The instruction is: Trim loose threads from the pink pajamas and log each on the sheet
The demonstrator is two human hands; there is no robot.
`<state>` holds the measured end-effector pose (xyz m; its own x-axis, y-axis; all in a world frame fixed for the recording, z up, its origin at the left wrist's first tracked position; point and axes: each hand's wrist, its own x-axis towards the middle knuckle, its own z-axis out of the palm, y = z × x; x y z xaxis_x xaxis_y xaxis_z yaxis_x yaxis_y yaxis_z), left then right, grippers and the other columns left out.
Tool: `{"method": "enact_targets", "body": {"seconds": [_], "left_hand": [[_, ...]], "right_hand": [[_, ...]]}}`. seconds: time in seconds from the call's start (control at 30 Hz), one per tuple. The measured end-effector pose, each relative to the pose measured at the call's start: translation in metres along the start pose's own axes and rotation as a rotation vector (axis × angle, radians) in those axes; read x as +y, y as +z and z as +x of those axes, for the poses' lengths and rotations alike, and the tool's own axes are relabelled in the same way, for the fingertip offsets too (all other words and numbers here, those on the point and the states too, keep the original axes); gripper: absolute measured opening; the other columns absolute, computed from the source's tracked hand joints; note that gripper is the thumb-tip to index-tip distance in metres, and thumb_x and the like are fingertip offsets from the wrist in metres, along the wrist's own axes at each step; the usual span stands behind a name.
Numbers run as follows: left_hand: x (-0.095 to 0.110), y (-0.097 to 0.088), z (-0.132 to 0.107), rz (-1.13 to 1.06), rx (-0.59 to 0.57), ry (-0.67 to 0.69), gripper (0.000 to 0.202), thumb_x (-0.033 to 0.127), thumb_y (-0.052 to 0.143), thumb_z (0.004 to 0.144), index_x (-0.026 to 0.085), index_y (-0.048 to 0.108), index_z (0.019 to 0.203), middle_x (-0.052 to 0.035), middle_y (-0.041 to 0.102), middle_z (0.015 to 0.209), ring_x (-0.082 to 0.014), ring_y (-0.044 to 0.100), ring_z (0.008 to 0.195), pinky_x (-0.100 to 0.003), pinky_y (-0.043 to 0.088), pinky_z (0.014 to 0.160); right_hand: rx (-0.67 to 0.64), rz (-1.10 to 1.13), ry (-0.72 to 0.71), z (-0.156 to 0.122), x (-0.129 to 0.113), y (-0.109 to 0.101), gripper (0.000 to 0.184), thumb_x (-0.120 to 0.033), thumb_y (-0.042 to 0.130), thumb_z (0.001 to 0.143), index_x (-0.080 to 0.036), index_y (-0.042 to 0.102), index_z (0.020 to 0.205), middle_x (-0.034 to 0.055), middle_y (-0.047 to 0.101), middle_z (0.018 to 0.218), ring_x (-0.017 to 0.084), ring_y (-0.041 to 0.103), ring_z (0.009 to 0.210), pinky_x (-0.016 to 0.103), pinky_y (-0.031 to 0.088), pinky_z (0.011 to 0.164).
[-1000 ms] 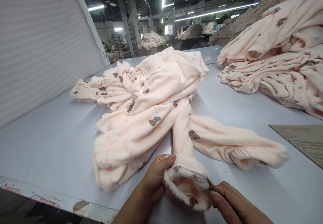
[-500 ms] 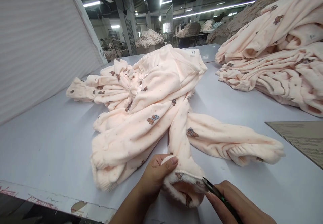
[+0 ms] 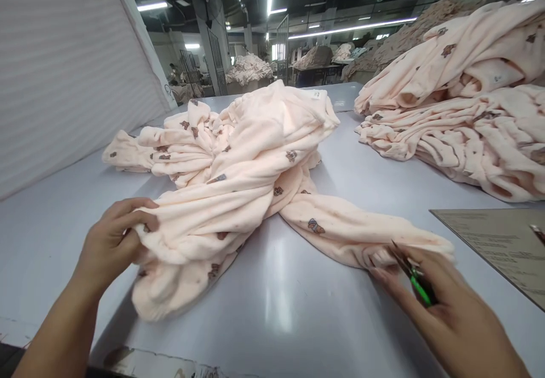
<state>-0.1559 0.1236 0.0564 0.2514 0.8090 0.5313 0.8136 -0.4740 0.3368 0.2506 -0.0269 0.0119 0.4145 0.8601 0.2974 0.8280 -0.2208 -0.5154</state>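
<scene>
Left hand (image 3: 113, 240) clamped on a bunched fold of the pale pink fleece garment (image 3: 238, 179), fingers curled over the top of the cloth and thumb tucked beneath, near the front-left part of the heap. Right hand (image 3: 443, 304) well apart from it, far across the table, closed around small green-handled snips (image 3: 413, 278), with fingertips touching the cuffed end of the garment's long limb (image 3: 366, 233) just ahead of it. Garment sprawled between and beyond both hands, printed with small brown bears, twisted at the middle, one lobe drooping close to the near table edge below the left hand. Bare grey table (image 3: 276, 304) shining between the two hands, wide and free down to the worn near edge (image 3: 162, 361). More open surface left of the left hand, up to the slanted white ribbed panel (image 3: 63, 83). Just right of the right hand, a flat brownish card (image 3: 498, 242) lying with its corner pointed toward the cuff. Beyond the right hand, a tall stack of matching pink garments (image 3: 460, 100), separated from the spread garment by a clear grey lane. Far behind, other heaps of cloth under strip lights.
</scene>
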Motion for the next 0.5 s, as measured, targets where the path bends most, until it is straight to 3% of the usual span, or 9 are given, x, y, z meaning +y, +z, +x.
{"method": "enact_targets", "body": {"seconds": [0.1,0.13,0.2,0.27,0.33,0.4,0.43,0.5], "left_hand": [[-0.033,0.008,0.007,0.018,-0.207,-0.049,0.026,0.014,0.035,0.073,0.018,0.061,0.071,-0.0049,0.056,0.109,-0.0232,0.053,0.102,-0.034,0.040,0.090],[-0.035,0.013,0.007,-0.014,-0.288,-0.053,0.028,0.017,0.033,0.076,0.019,0.062,0.075,-0.0060,0.056,0.113,-0.0236,0.052,0.106,-0.033,0.041,0.091],[-0.027,0.022,0.006,-0.015,-0.372,-0.072,0.033,0.019,0.030,0.079,0.020,0.063,0.081,-0.0067,0.056,0.119,-0.0236,0.050,0.112,-0.036,0.038,0.096],[-0.004,0.026,0.000,0.115,-0.304,-0.070,0.034,0.019,0.030,0.081,0.021,0.064,0.085,-0.0075,0.056,0.118,-0.0267,0.047,0.115,-0.048,0.027,0.103],[0.032,0.028,-0.012,0.214,-0.115,0.003,0.029,0.020,0.036,0.081,0.020,0.064,0.089,-0.0102,0.057,0.113,-0.0307,0.046,0.112,-0.056,0.022,0.101],[0.074,0.036,-0.028,0.076,0.031,0.129,0.024,0.021,0.044,0.080,0.018,0.062,0.095,-0.0117,0.059,0.104,-0.0290,0.050,0.104,-0.048,0.034,0.094],[0.095,0.043,-0.038,-0.078,-0.012,0.179,0.022,0.020,0.045,0.081,0.019,0.062,0.096,-0.0094,0.061,0.098,-0.0256,0.052,0.099,-0.042,0.038,0.090],[0.131,0.063,-0.057,-0.387,-0.327,0.249,0.021,0.028,0.055,0.078,0.018,0.061,0.095,-0.0084,0.062,0.094,-0.0223,0.057,0.088,-0.033,0.045,0.078]], "right_hand": [[-0.091,-0.241,0.149,0.026,0.020,-0.004,0.063,-0.069,0.038,0.076,-0.031,0.042,0.126,0.0051,0.041,0.140,0.031,0.062,0.079,0.039,0.040,0.055],[-0.134,-0.273,0.176,0.032,0.026,-0.006,0.059,-0.066,0.038,0.077,-0.029,0.047,0.122,0.0079,0.048,0.133,0.033,0.061,0.076,0.041,0.038,0.056],[-0.214,-0.241,0.207,0.038,0.035,-0.008,0.049,-0.063,0.041,0.077,-0.025,0.059,0.103,0.0136,0.067,0.097,0.036,0.060,0.067,0.044,0.038,0.056],[-0.288,-0.116,0.207,0.034,0.038,-0.009,0.044,-0.062,0.043,0.075,-0.025,0.062,0.088,0.0115,0.066,0.072,0.037,0.060,0.069,0.047,0.042,0.062],[-0.374,0.071,0.153,0.022,0.033,-0.007,0.045,-0.064,0.042,0.075,-0.025,0.062,0.086,0.0084,0.066,0.075,0.033,0.062,0.080,0.043,0.047,0.073],[-0.491,0.344,0.170,0.004,0.024,-0.002,0.041,-0.061,0.044,0.077,-0.026,0.063,0.091,0.0042,0.068,0.079,0.026,0.065,0.079,0.034,0.051,0.074],[-0.554,0.514,0.263,-0.005,0.018,0.001,0.040,-0.058,0.047,0.078,-0.027,0.064,0.096,0.0027,0.068,0.072,0.024,0.065,0.069,0.032,0.053,0.065],[-0.634,0.880,0.561,-0.022,0.007,0.011,0.040,-0.055,0.057,0.074,-0.029,0.063,0.104,0.0002,0.065,0.057,0.022,0.061,0.048,0.030,0.050,0.046]]}}
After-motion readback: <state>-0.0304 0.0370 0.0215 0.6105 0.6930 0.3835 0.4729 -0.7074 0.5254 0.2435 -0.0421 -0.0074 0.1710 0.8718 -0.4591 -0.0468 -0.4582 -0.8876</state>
